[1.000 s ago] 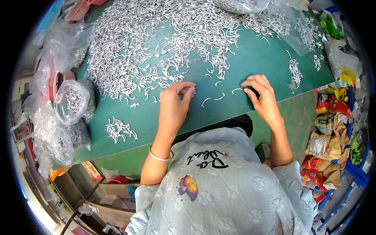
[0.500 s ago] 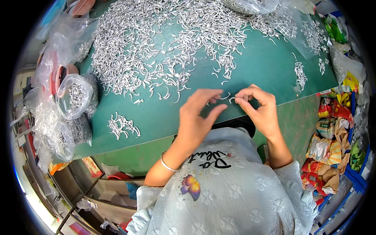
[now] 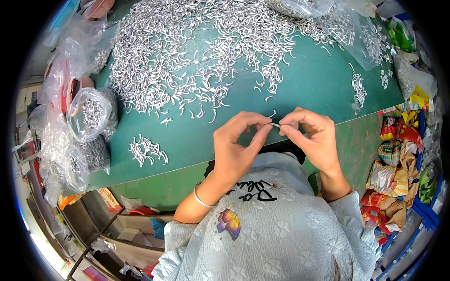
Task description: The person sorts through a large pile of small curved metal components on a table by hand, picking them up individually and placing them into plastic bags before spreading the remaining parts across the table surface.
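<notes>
Between my two hands, just above the near edge of the green table (image 3: 311,91), is a small curved silver metal piece (image 3: 275,125). My left hand (image 3: 238,143) pinches its left end between thumb and forefinger. The thumb and forefinger of my right hand (image 3: 311,136) close on its other end. Another silver piece (image 3: 272,114) lies on the table just beyond my fingertips. A large spread heap of such pieces (image 3: 154,61) covers the far part of the table. A smaller pile (image 3: 147,150) sits to the left of my left hand.
Clear plastic bags (image 3: 91,114) filled with silver pieces stand along the left edge. Another bag (image 3: 349,35) lies at the far right, with a narrow pile (image 3: 359,89) nearer. Colourful packets (image 3: 389,175) fill a blue rack beyond the table's right side.
My left hand has gone from spread fingers to a pinch and has met the right. The small silver piece, earlier in my right fingers alone, is now between both hands.
</notes>
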A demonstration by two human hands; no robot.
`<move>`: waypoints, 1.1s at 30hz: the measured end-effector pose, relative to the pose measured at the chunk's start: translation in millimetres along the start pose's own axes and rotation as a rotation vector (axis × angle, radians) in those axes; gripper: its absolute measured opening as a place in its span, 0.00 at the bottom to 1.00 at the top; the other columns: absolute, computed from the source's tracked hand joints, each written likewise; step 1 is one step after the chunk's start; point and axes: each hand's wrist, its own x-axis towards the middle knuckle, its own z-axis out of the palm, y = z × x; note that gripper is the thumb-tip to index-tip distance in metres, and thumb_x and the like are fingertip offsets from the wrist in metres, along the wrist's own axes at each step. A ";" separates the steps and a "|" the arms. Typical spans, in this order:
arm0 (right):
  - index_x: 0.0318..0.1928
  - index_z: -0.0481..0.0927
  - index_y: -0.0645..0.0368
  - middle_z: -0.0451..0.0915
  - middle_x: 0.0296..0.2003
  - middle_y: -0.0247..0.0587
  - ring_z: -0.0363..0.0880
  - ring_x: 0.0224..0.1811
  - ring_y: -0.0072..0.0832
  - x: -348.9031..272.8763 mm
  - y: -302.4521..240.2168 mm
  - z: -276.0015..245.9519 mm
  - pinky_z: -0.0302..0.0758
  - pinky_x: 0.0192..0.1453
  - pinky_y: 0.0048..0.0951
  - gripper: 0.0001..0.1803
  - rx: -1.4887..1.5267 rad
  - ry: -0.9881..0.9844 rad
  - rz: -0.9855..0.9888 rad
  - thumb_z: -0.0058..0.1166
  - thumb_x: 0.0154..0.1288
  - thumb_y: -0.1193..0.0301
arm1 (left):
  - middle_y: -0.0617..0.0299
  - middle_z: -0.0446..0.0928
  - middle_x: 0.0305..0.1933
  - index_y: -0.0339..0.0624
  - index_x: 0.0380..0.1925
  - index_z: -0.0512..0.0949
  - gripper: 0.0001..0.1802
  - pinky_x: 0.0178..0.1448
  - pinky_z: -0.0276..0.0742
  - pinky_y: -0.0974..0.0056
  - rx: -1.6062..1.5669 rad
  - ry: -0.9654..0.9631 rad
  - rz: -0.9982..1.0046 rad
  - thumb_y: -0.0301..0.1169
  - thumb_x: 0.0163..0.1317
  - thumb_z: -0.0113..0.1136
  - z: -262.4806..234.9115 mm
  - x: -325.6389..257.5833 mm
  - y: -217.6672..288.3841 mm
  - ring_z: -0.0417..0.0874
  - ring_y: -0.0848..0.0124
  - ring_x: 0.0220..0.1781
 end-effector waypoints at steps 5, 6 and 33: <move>0.39 0.82 0.64 0.82 0.30 0.38 0.77 0.33 0.24 3.3 6.7 2.5 0.72 0.38 0.24 0.07 -0.154 -0.006 -0.006 0.60 0.59 0.83 | 0.57 0.81 0.33 0.37 0.38 0.82 0.09 0.40 0.74 0.64 0.063 -0.049 -0.135 0.19 0.56 0.65 -3.0 -1.8 -4.4 0.81 0.66 0.34; 0.39 0.82 0.64 0.81 0.30 0.39 0.78 0.34 0.26 5.7 10.2 1.5 0.72 0.39 0.26 0.07 -0.297 -0.016 -0.057 0.60 0.59 0.83 | 0.57 0.80 0.35 0.36 0.40 0.81 0.11 0.41 0.74 0.64 0.174 -0.033 -0.077 0.18 0.55 0.65 -2.4 -3.6 -11.6 0.80 0.66 0.35; 0.36 0.79 0.58 0.75 0.43 0.38 0.72 0.46 0.39 11.9 62.7 7.6 0.67 0.49 0.37 0.10 -0.730 -0.168 -0.417 0.65 0.54 0.75 | 0.58 0.81 0.36 0.37 0.45 0.78 0.13 0.39 0.75 0.68 0.406 0.196 -0.068 0.15 0.60 0.58 -18.2 -29.6 -47.4 0.82 0.69 0.35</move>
